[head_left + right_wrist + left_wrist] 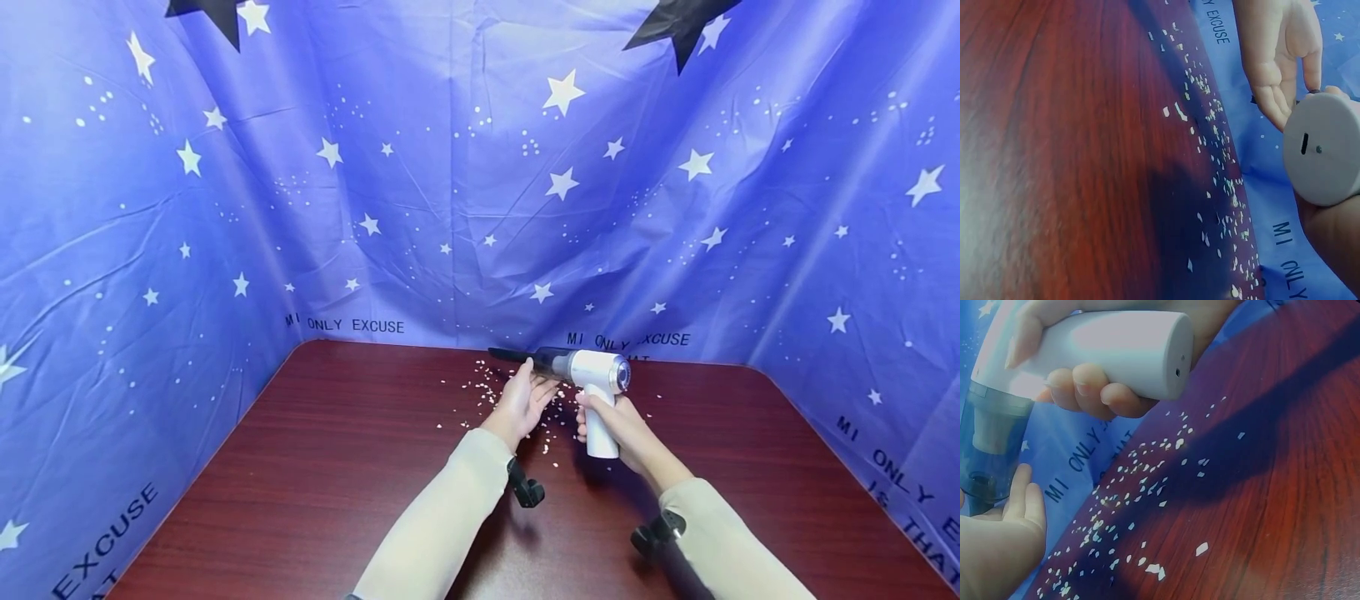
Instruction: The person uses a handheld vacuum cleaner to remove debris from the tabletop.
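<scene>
A white handheld vacuum cleaner (pixel 597 368) with a smoky clear dust cup (pixel 995 431) and a long black nozzle (pixel 507 355) is held above the far part of the table, pointing left. My right hand (pixel 617 421) grips its white handle, fingers wrapped round it. Under the dust cup and the base of the nozzle lies my left hand (pixel 519 402), palm up, its fingers fairly straight and its thumb beside the nozzle. Small white scraps (pixel 486 392) are scattered on the tabletop below both hands.
The dark red wooden table (pixel 337 467) ends at a blue curtain (pixel 450 167) with stars and lettering, which hangs along the back and both sides. Black wrist cameras sit at both cuffs. Shadows of the arms fall across the scraps.
</scene>
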`<state>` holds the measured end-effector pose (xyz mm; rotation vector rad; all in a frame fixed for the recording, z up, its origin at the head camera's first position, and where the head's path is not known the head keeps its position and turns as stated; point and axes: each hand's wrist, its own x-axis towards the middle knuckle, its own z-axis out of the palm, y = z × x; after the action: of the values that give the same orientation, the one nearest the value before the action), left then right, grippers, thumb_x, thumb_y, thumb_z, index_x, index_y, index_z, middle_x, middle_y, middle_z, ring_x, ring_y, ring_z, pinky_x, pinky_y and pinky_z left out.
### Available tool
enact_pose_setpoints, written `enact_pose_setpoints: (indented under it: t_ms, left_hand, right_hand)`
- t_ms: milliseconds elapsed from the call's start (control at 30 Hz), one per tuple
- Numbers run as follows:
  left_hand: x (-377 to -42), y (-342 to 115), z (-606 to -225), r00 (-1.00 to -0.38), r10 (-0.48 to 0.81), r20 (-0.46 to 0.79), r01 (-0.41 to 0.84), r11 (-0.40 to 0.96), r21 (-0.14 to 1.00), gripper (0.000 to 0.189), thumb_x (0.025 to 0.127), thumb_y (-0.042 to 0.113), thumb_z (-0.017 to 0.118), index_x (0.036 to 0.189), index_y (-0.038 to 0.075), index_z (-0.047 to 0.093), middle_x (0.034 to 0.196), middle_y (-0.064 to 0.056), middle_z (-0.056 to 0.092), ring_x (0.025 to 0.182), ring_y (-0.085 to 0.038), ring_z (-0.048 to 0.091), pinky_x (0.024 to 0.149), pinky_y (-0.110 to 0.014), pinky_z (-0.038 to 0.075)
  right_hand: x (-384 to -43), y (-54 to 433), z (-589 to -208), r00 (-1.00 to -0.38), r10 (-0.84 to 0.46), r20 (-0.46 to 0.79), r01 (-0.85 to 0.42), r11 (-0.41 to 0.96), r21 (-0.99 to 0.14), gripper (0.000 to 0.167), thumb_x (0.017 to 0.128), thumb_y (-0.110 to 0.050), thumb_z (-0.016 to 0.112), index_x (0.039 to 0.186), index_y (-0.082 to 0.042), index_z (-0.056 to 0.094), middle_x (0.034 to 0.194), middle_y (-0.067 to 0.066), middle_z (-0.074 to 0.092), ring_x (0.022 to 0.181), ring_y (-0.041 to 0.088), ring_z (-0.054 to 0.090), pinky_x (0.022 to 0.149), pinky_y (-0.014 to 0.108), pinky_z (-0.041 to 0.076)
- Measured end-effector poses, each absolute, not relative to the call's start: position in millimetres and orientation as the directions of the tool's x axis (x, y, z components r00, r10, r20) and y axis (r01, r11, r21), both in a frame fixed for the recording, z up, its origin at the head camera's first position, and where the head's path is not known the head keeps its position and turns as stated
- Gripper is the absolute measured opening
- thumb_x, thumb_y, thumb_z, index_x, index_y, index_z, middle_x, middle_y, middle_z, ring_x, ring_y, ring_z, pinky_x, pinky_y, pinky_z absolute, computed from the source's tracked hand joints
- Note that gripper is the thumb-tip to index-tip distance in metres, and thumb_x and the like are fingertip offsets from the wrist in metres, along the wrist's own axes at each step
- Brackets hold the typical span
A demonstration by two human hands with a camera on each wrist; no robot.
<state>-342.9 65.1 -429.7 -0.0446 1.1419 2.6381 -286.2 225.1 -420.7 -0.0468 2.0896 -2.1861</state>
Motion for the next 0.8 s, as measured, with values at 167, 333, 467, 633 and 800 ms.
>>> enact_pose_setpoints:
  t_ms: [167,333,467,633,800]
  left_hand:
    - [-347.1,64.5,-432.7,-0.962,0.236,-0.137,-0.261,-0.654,0.71,0.059,0.111,0.031,0.032,0.148,-0.014,0.029,0.15,-0.033,0.037,0.14,-0.038,0.039,0.119,-0.043,0.028]
    - [-349.8,66.6,-435.2,-0.961,0.234,-0.148,-0.269,-0.662,0.7,0.06,0.111,0.031,0.032,0.149,-0.015,0.024,0.152,-0.033,0.033,0.142,-0.039,0.035,0.119,-0.041,0.029]
    - [-351.7,68.2,-436.9,-0.963,0.223,-0.154,-0.267,-0.677,0.686,0.061,0.111,0.029,0.032,0.149,-0.017,0.02,0.154,-0.034,0.028,0.144,-0.04,0.031,0.119,-0.042,0.028]
    - [-354.2,66.9,-438.4,-0.965,0.203,-0.165,-0.26,-0.676,0.69,0.061,0.111,0.028,0.032,0.15,-0.017,0.018,0.156,-0.034,0.023,0.145,-0.04,0.029,0.12,-0.042,0.027]
    - [-357.1,63.2,-441.3,-0.964,0.201,-0.174,-0.265,-0.662,0.701,0.058,0.111,0.023,0.033,0.15,-0.017,0.016,0.156,-0.035,0.021,0.144,-0.041,0.03,0.119,-0.042,0.027]
  right_hand:
    - [-292.0,223.3,-423.4,-0.993,-0.096,-0.068,0.073,-0.057,-0.996,0.018,0.098,-0.016,0.058,0.101,-0.002,0.047,0.072,0.005,0.059,0.057,0.014,0.06,0.059,0.032,0.059]
    - [-295.5,221.4,-426.6,-0.993,-0.097,-0.071,0.077,-0.06,-0.995,0.022,0.099,-0.02,0.058,0.101,-0.002,0.046,0.073,0.007,0.06,0.057,0.014,0.061,0.059,0.032,0.059]
    - [-299.1,219.1,-427.3,-0.992,-0.096,-0.085,0.091,-0.067,-0.994,0.023,0.1,-0.023,0.059,0.099,-0.002,0.048,0.074,0.007,0.061,0.058,0.014,0.061,0.058,0.03,0.058]
    - [-305.1,216.3,-429.1,-0.988,-0.109,-0.108,0.119,-0.1,-0.988,0.02,0.101,-0.022,0.057,0.096,-0.004,0.05,0.075,0.007,0.061,0.059,0.013,0.061,0.058,0.028,0.059]
    - [-309.1,213.7,-432.4,-0.986,-0.127,-0.109,0.123,-0.113,-0.986,0.022,0.102,-0.022,0.056,0.101,-0.002,0.048,0.074,0.005,0.061,0.059,0.012,0.062,0.058,0.027,0.059]
